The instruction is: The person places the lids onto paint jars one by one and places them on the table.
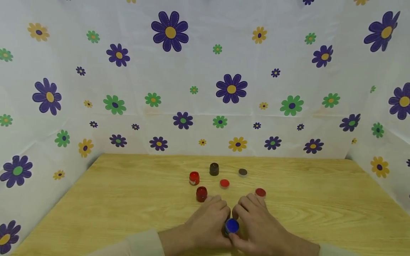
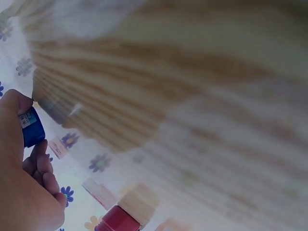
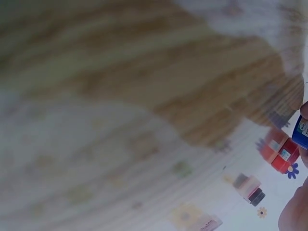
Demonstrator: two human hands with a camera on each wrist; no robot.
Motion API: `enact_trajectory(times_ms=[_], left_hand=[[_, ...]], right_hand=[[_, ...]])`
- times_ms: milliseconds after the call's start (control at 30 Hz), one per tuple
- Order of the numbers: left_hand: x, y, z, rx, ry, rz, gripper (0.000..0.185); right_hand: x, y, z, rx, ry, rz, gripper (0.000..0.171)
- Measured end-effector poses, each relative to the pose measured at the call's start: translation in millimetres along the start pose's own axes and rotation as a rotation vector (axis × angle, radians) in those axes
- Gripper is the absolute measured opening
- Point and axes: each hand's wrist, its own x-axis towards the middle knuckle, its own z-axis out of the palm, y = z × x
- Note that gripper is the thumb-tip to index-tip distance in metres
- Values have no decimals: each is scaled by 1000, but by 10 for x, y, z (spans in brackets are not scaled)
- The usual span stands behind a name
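A small blue paint jar (image 1: 232, 225) is between my two hands near the front of the table, its round blue top facing up. My left hand (image 1: 208, 224) grips it from the left; in the left wrist view the thumb and fingers pinch the jar (image 2: 32, 129), whose label shows. From the right, my right hand (image 1: 261, 227) holds it with thumb in front and curled index finger behind. The right wrist view catches only part of the jar (image 3: 301, 132) and some fingers at its edge. Much of the jar's side is hidden by the hands.
Beyond the left hand stand a dark red jar (image 1: 201, 194), a bright red jar (image 1: 194, 178) and a black jar (image 1: 214, 169), all lidless. Loose lids lie to their right: a red lid (image 1: 224, 184), a dark grey lid (image 1: 242, 172) and a dark red lid (image 1: 260, 192) beyond the right hand.
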Motion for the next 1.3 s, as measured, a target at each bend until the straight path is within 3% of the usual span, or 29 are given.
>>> enact_trajectory(times_ms=[333,467,600,700,967,1300], left_hand=[[-11,44,7,-14,30,26,37],[-8,44,21,-32,35,2,33],[-16,22,8,-44,-6,-36,34],[-19,13,6,-52,-26,-41,34],[-10,4,20,-66,19,0,31],[-13,-1,30,-107,48,45,29]], right_hand=[[-16,-14,-12,-1,20,4,37],[-17,-11,-52,35,-23,73,42],[-15,-12,-77,84,-60,112,35],[-20,-16,-60,86,-33,71,28],[-27,5,-31,61,43,-31,25],[-26,17,-20,60,48,-92,26]])
